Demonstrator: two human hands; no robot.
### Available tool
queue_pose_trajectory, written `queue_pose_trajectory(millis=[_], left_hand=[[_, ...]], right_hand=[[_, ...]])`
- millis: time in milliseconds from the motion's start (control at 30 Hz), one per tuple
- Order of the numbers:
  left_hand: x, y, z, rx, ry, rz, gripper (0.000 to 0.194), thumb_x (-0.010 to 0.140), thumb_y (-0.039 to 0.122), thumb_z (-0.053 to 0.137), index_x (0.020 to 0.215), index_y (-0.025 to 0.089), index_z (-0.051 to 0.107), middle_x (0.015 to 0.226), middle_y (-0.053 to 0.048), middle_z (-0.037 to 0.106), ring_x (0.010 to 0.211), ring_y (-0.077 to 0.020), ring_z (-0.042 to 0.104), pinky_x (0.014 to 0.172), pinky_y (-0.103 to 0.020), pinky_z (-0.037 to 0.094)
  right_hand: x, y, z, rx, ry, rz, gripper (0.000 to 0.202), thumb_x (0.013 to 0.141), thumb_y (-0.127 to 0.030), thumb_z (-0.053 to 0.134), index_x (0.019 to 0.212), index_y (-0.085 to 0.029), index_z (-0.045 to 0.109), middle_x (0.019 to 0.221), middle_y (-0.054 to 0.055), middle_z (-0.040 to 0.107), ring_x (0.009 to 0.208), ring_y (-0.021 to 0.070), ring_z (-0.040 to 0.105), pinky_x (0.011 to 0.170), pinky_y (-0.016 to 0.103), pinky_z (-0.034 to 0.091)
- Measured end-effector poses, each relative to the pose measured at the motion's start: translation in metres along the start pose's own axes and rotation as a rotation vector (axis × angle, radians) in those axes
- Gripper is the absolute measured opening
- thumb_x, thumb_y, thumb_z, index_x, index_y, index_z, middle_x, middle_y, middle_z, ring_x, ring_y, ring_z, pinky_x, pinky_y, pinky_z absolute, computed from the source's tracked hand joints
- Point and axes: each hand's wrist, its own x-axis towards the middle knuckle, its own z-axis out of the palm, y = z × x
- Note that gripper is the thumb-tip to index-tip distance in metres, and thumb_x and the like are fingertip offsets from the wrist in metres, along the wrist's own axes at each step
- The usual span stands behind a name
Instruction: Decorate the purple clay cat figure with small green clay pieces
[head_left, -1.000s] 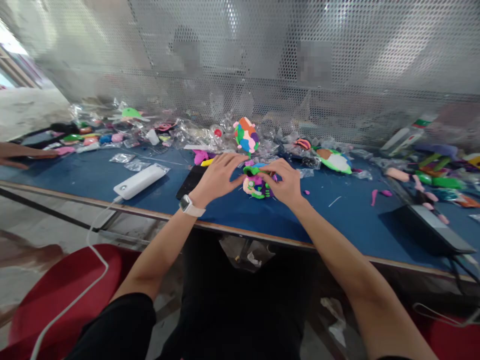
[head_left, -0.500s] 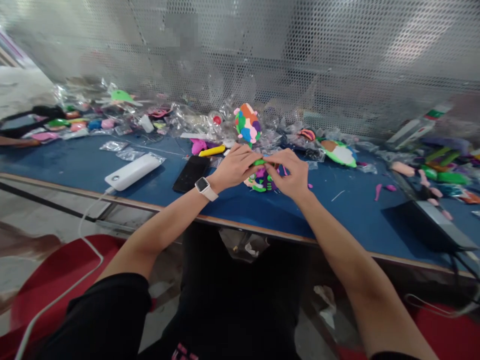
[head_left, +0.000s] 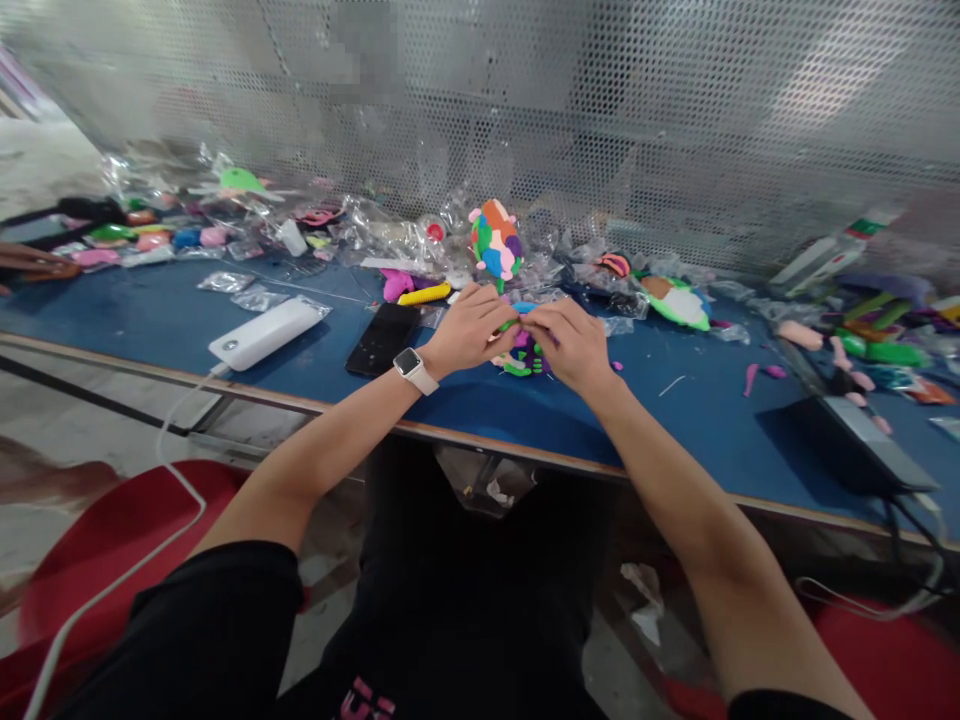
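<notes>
My left hand (head_left: 471, 328), with a watch (head_left: 409, 363) on its wrist, pinches a small piece of green modelling clay (head_left: 508, 325). My right hand (head_left: 574, 342) meets it from the other side, its fingers closed at the same piece. Most of that piece is hidden by the fingers. Just below them on the table lies a multicoloured clay model (head_left: 517, 368) with green, purple and pink parts, partly covered by both hands. A blue clay part (head_left: 523, 308) shows just behind the fingertips.
A multicoloured clay ball (head_left: 495, 243) stands behind my hands. To the left are a black phone (head_left: 384, 338), a yellow tool (head_left: 424, 294) and a white power bank (head_left: 266, 332) with a cable. Plastic bags and clay line the mesh wall. Another person's hand (head_left: 34, 262) is at far left.
My right hand's fingers have curled in closer to my left fingertips, and less of the green clay shows. A blue part has come into sight behind them. The view has shifted slightly.
</notes>
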Motion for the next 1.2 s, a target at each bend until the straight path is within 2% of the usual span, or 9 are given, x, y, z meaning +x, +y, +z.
queue_pose_trajectory(millis=[100, 200, 333, 500, 633, 700, 867, 967, 1200], left_hand=[[-0.002, -0.016, -0.005, 0.092, 0.115, -0.184, 0.035, 0.11, 0.036, 0.037, 0.087, 0.023, 0.06, 0.078, -0.004, 0.066, 0.085, -0.0221, 0.063, 0.083, -0.043, 0.049], [-0.005, -0.028, -0.01, 0.085, 0.11, -0.324, 0.033, 0.11, 0.035, 0.034, 0.098, 0.023, 0.063, 0.089, -0.007, 0.068, 0.093, -0.0248, 0.066, 0.091, -0.047, 0.05], [-0.003, -0.024, -0.012, -0.042, 0.047, -0.33, 0.034, 0.109, 0.03, 0.03, 0.106, 0.023, 0.064, 0.105, -0.011, 0.067, 0.104, -0.0272, 0.065, 0.095, -0.049, 0.051], [0.002, -0.008, -0.012, -0.117, 0.013, -0.168, 0.031, 0.109, 0.03, 0.033, 0.098, 0.023, 0.061, 0.1, -0.009, 0.066, 0.098, -0.0252, 0.063, 0.091, -0.047, 0.051], [0.003, -0.003, -0.01, -0.12, 0.023, -0.125, 0.03, 0.111, 0.031, 0.035, 0.097, 0.022, 0.06, 0.097, -0.008, 0.066, 0.095, -0.0231, 0.063, 0.087, -0.042, 0.052], [0.003, -0.002, -0.009, -0.124, 0.016, -0.138, 0.03, 0.113, 0.03, 0.034, 0.101, 0.021, 0.061, 0.098, -0.008, 0.067, 0.095, -0.0221, 0.063, 0.087, -0.04, 0.052], [0.002, 0.0, -0.005, -0.144, 0.023, -0.145, 0.027, 0.114, 0.027, 0.034, 0.113, 0.021, 0.061, 0.105, -0.009, 0.069, 0.096, -0.0202, 0.065, 0.089, -0.038, 0.055], [0.002, -0.001, -0.006, -0.171, 0.02, -0.137, 0.026, 0.113, 0.024, 0.034, 0.113, 0.02, 0.06, 0.103, -0.009, 0.069, 0.096, -0.0201, 0.065, 0.089, -0.038, 0.055], [0.001, 0.002, -0.005, -0.126, -0.003, -0.094, 0.022, 0.111, 0.021, 0.038, 0.109, 0.02, 0.06, 0.101, -0.009, 0.069, 0.095, -0.0209, 0.064, 0.085, -0.037, 0.054]], right_hand=[[0.002, 0.011, -0.008, -0.075, 0.223, 0.206, 0.02, 0.108, -0.039, 0.057, 0.106, -0.027, 0.072, 0.095, 0.007, 0.076, 0.082, 0.0216, 0.075, 0.069, 0.038, 0.064], [0.002, 0.025, -0.015, -0.06, 0.375, 0.289, 0.024, 0.107, -0.045, 0.058, 0.116, -0.026, 0.07, 0.096, 0.008, 0.075, 0.079, 0.0221, 0.075, 0.06, 0.036, 0.061], [0.003, 0.025, -0.015, 0.025, 0.239, 0.29, 0.023, 0.107, -0.043, 0.06, 0.111, -0.029, 0.077, 0.098, 0.006, 0.079, 0.086, 0.0229, 0.077, 0.066, 0.037, 0.063], [0.007, 0.004, -0.009, 0.068, 0.115, 0.267, 0.018, 0.103, -0.04, 0.068, 0.113, -0.03, 0.08, 0.099, 0.002, 0.083, 0.078, 0.0186, 0.076, 0.064, 0.034, 0.064], [0.006, -0.001, -0.008, 0.127, 0.008, 0.245, 0.022, 0.106, -0.031, 0.062, 0.121, -0.029, 0.079, 0.108, 0.003, 0.085, 0.092, 0.0196, 0.081, 0.078, 0.036, 0.069], [0.005, -0.001, -0.007, 0.127, -0.003, 0.267, 0.021, 0.105, -0.029, 0.063, 0.116, -0.028, 0.081, 0.108, 0.003, 0.085, 0.093, 0.0196, 0.082, 0.083, 0.036, 0.07], [0.004, -0.001, -0.004, 0.141, 0.03, 0.281, 0.017, 0.101, -0.03, 0.071, 0.114, -0.028, 0.081, 0.104, 0.002, 0.086, 0.08, 0.0179, 0.081, 0.07, 0.031, 0.067], [0.004, -0.002, -0.004, 0.154, 0.031, 0.244, 0.021, 0.102, -0.028, 0.068, 0.119, -0.029, 0.08, 0.105, 0.003, 0.085, 0.084, 0.0191, 0.082, 0.072, 0.033, 0.068], [0.001, 0.002, -0.002, 0.188, -0.028, 0.271, 0.012, 0.101, -0.035, 0.071, 0.104, -0.027, 0.078, 0.094, 0.001, 0.083, 0.069, 0.0146, 0.077, 0.065, 0.029, 0.063]])
